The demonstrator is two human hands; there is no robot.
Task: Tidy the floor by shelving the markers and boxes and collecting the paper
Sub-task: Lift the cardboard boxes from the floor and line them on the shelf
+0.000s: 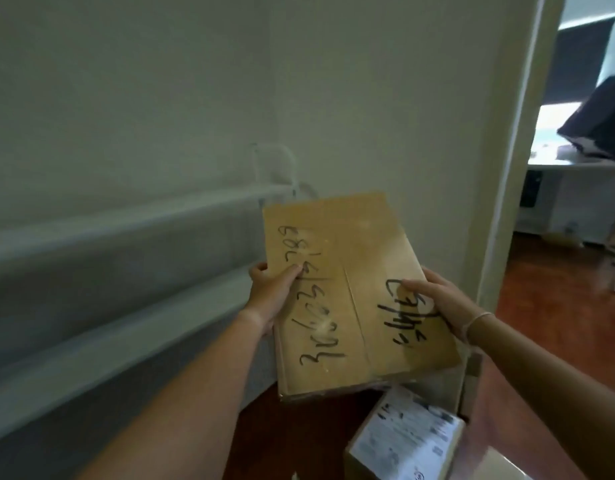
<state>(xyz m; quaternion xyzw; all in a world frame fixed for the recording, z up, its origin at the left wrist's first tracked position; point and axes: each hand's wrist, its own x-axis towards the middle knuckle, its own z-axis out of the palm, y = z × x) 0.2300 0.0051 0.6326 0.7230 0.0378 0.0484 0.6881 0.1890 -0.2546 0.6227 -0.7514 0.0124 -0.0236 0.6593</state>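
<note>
A brown cardboard box (347,299) with black handwriting on its top is held up in front of me, near the white shelves (126,237) on the left. My left hand (269,294) grips its left edge, thumb on top. My right hand (441,304) grips its right edge, fingers over the writing. A smaller cardboard box (406,434) with a white printed label sits on the floor below it. No markers or paper show in this view.
A white wall (368,98) stands straight ahead. An open doorway (569,168) at the right leads to a room with a white desk (576,188) and a dark object on it. Reddish wooden floor (541,306) runs below and through the doorway.
</note>
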